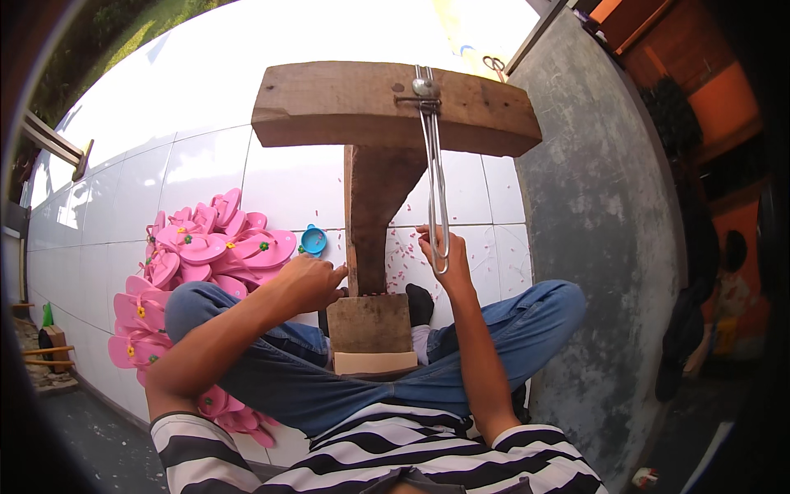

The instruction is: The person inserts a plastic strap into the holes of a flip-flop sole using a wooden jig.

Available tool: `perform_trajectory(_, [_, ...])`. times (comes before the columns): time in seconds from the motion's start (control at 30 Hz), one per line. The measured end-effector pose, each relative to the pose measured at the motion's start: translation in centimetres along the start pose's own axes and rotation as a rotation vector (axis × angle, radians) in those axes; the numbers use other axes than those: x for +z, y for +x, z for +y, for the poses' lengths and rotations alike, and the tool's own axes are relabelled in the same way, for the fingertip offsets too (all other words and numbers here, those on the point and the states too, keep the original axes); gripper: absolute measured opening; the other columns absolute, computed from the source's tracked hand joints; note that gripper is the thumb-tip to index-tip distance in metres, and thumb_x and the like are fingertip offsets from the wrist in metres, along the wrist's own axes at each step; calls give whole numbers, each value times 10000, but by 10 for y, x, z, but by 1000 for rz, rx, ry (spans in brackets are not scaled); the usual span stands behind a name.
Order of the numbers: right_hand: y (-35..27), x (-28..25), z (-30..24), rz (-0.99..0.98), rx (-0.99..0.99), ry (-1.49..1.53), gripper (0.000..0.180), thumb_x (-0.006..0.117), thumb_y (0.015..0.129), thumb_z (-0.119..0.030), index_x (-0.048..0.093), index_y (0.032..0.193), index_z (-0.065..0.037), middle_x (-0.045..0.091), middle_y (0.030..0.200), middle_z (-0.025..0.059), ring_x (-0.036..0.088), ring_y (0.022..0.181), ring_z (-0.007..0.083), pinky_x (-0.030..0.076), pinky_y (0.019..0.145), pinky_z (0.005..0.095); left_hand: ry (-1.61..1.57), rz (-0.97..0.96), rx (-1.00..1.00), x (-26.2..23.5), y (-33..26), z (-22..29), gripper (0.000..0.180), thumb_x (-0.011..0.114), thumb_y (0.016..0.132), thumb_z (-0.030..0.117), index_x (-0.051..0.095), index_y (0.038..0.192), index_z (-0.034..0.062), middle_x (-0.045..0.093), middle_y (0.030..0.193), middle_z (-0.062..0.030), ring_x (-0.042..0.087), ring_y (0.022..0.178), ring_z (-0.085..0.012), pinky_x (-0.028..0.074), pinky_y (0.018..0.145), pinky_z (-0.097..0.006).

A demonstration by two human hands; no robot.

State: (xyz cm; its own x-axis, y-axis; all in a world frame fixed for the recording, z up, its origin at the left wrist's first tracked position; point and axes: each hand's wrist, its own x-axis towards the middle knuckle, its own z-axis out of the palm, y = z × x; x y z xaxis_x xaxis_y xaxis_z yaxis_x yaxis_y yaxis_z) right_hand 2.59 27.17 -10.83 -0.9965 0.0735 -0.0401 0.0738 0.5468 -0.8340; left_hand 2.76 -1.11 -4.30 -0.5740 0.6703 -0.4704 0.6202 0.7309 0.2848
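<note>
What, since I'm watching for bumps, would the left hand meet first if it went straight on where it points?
Probably the wooden post, just right of the left hand; whether they already touch is unclear.

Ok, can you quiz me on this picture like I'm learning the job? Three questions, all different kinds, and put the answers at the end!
1. True or false: the pink flip-flops lie on the person's left side.

2. What runs down from the wooden crossbar?
A) a rope
B) bent metal rods
C) a strip of cloth

3. Which hand is nearer the small blue dish: the left hand or the right hand?

Key:
1. True
2. B
3. The left hand
</note>
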Motion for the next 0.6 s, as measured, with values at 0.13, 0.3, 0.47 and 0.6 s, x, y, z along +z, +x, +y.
perform_trajectory(0.13, [1,2,-6,22,80,70,155,668,914,-86,714,1016,21,742,864,155,727,787,212,557,706,324,-12,21,-28,4,-9,-8,393,650,917,340,605,1175,46,697,890,-172,681,841,-368,520,767,-475])
perform_trajectory(0.3, [3,14,-12,96,25,222,185,650,965,-151,691,1021,21,733,843,111,710,777,157,547,698,293,-36,87,-13,8,-19,-13,411,640,926,335,594,1222,53,694,897,-172,682,835,-363,521,752,-477])
perform_trajectory(0.47, [10,41,2,70,8,361,201,614,994,-163,652,985,35,711,808,92,696,756,147,548,710,291,-36,45,-59,3,-18,-15,420,634,932,330,583,1237,45,694,929,-174,682,846,-359,524,731,-483])
perform_trajectory(0.6, [9,53,6,64,8,375,203,593,1007,-173,636,1002,26,709,797,93,695,747,151,547,713,296,-26,57,-45,1,-13,-17,403,634,931,324,584,1217,45,697,940,-169,683,850,-364,525,727,-486])
